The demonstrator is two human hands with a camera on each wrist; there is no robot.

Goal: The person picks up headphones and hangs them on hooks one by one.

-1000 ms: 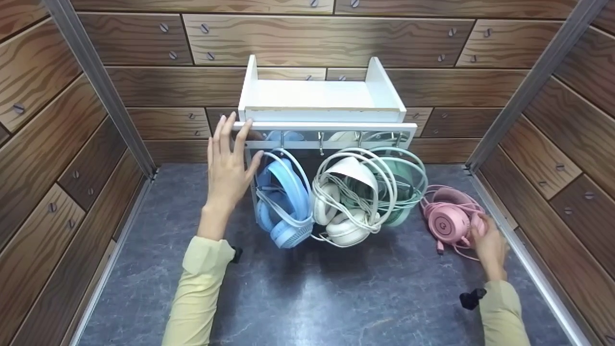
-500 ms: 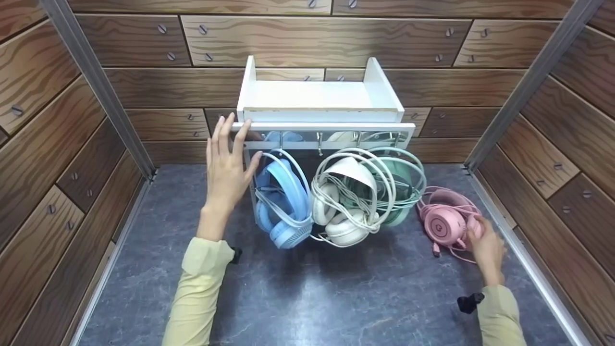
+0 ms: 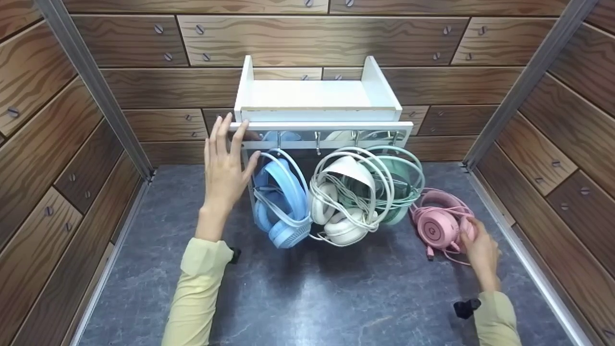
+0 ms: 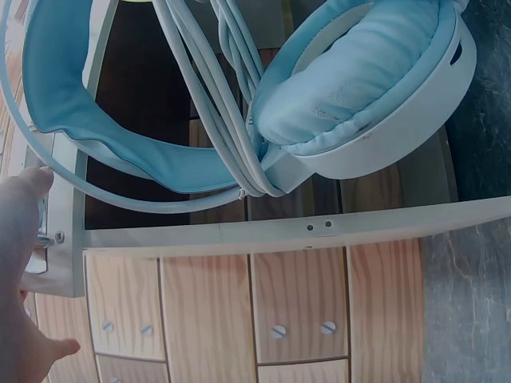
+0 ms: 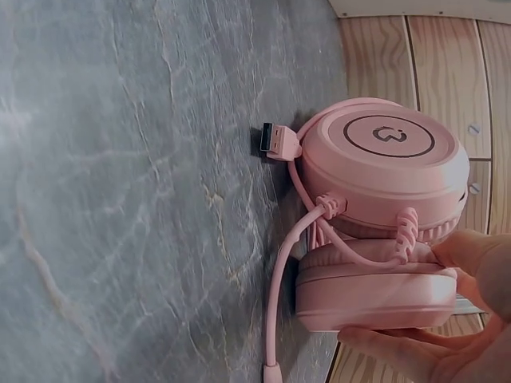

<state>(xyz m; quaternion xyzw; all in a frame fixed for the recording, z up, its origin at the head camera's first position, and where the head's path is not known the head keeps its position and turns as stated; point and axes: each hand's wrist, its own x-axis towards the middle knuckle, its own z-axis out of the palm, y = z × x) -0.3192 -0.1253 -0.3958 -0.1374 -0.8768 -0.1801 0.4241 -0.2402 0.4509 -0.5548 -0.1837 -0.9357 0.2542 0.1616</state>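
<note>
My right hand grips one ear cup of a pink headset, thumb on one side and fingers on the other. In the right wrist view, the headset's USB plug and microphone boom stick out over the surface. My left hand rests with spread fingers on the left end of a white rack. Blue headphones, white headphones and green headphones hang from the rack's metal hooks, their cables looped. One hook between the blue and white pairs bears nothing.
On top of the rack is a white shelf with raised sides. The dark marbled tabletop spreads in front. Wood-pattern walls with metal edge strips close in the back and both sides.
My right hand and the pink headset have shifted a little to the left, toward the rack. The left hand stays at the rack's end, and the hanging headphones keep their places.
</note>
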